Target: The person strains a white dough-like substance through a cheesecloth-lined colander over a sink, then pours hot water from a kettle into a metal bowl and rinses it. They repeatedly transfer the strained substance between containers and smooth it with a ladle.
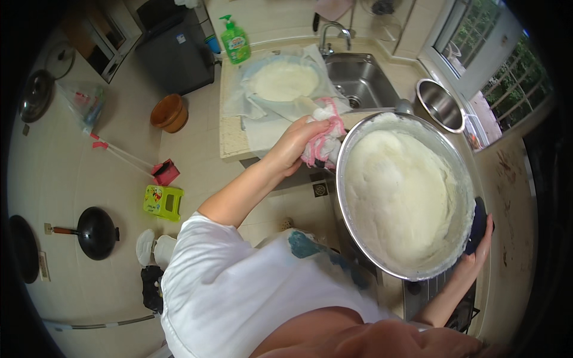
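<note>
A large metal pot (353,239) is held up between my hands, tilted. Pale, creamy-white food (394,192) that looks foamy fills much of it, and residue coats the inner wall. My left hand (297,145) grips the near-sink side through a pink-and-white cloth (324,138), which hides the handle there. On the opposite side, my right hand (483,244) holds the pot with a dark blue cloth or pad (476,226) between. Past my left hand, a light-blue basin (254,71) lined with thin white cloth (315,56) contains similar pale food (284,81).
A stainless sink (369,78) with a faucet (335,31) adjoins the basin. A metal bowl (441,106) stands by the window. Green pump bottle (235,40) stands at the counter corner. Below the pot lies a gas stove (429,291). A green stool (163,202) and brown bucket (170,113) are on the floor.
</note>
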`<move>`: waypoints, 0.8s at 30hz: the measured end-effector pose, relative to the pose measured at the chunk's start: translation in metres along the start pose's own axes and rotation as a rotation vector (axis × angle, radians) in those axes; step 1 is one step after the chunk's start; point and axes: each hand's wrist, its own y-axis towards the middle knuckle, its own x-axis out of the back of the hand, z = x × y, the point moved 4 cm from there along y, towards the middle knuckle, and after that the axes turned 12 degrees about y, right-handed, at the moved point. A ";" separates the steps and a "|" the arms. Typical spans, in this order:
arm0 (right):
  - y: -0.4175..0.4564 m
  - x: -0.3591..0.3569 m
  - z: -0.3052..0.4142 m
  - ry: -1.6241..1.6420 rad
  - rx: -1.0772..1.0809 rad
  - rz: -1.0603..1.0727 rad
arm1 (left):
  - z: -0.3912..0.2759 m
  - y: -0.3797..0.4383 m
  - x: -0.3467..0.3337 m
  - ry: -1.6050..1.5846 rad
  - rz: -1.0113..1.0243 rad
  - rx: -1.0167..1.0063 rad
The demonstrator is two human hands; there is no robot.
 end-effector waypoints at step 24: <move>0.146 -0.293 -0.119 -0.460 -0.282 0.280 | -0.022 -0.036 0.159 -0.286 -0.398 0.016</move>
